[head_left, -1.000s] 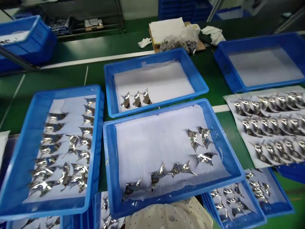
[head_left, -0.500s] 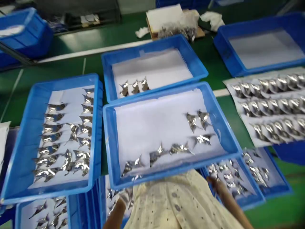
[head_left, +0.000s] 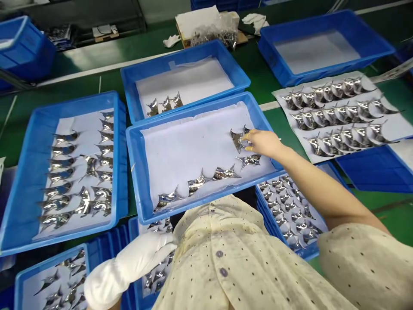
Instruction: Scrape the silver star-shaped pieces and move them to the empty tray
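Note:
My right hand [head_left: 262, 143], bare with yellow covers on its fingertips, reaches into the right end of the middle blue tray [head_left: 138, 189]. Its bent fingers close over a shiny curved metal piece [head_left: 246, 129], which they mostly hide. Just left of the fingertips lies another pointed metal piece [head_left: 236, 140], and below them a third metal piece [head_left: 250, 161]. Several more lie along the tray's near edge on white paper. My left hand [head_left: 145, 252], in a white glove, is low beside the shirt, above a lower tray of metal pieces. Its fingers are stretched out with nothing visible in them.
A left blue tray [head_left: 24, 172] holds rows of metal pieces. Behind the middle tray, a far tray [head_left: 129, 92] holds three. Rows stand on a white sheet [head_left: 285, 125] at right, near a blue tray [head_left: 274, 64] lined with paper. Stacked lower trays flank my body.
My right hand has risen from beside my body into the middle tray, onto the metal pieces at its right end. My gloved left hand has moved left, and the view has shifted.

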`<action>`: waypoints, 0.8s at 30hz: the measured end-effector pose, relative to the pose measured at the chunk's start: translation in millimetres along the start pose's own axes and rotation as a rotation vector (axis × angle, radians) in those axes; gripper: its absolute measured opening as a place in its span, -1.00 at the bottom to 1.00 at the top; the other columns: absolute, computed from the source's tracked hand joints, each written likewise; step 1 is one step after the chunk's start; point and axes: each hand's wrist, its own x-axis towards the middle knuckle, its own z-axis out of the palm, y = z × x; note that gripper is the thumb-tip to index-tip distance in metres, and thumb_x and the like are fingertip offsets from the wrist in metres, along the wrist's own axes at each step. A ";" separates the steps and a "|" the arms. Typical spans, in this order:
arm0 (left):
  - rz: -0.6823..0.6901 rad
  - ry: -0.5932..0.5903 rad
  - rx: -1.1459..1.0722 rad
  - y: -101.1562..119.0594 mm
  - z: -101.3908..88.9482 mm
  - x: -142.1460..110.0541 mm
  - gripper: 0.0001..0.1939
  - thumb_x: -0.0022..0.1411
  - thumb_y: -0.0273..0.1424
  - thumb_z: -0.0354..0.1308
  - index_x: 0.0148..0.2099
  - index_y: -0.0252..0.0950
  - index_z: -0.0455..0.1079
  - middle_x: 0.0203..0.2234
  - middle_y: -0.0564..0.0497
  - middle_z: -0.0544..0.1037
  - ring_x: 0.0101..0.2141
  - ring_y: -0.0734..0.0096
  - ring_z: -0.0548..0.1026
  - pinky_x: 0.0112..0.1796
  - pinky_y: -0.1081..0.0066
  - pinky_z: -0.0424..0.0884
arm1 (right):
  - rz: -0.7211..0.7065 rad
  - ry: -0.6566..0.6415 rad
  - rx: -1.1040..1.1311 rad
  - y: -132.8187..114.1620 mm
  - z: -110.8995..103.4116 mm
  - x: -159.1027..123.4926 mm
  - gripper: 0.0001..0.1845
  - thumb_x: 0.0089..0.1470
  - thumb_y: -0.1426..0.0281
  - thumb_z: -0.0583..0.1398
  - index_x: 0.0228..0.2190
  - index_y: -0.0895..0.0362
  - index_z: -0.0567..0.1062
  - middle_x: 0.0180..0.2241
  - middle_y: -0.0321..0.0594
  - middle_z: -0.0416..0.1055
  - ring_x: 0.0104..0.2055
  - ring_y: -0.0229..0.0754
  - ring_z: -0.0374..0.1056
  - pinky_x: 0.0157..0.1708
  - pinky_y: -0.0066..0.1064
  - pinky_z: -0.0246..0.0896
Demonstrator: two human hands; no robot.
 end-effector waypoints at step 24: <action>0.424 1.360 0.054 43.4 -110.8 163.6 -0.78 0.42 -0.25 0.28 -0.26 -0.24 0.43 -0.64 0.17 0.55 -0.61 0.50 0.52 -0.47 0.49 0.41 | -0.346 0.343 1.488 -152.4 -34.2 49.4 -0.69 0.07 0.12 0.45 -0.30 0.11 0.66 -0.22 -0.19 0.65 -0.40 -0.30 0.35 -0.32 -0.38 0.33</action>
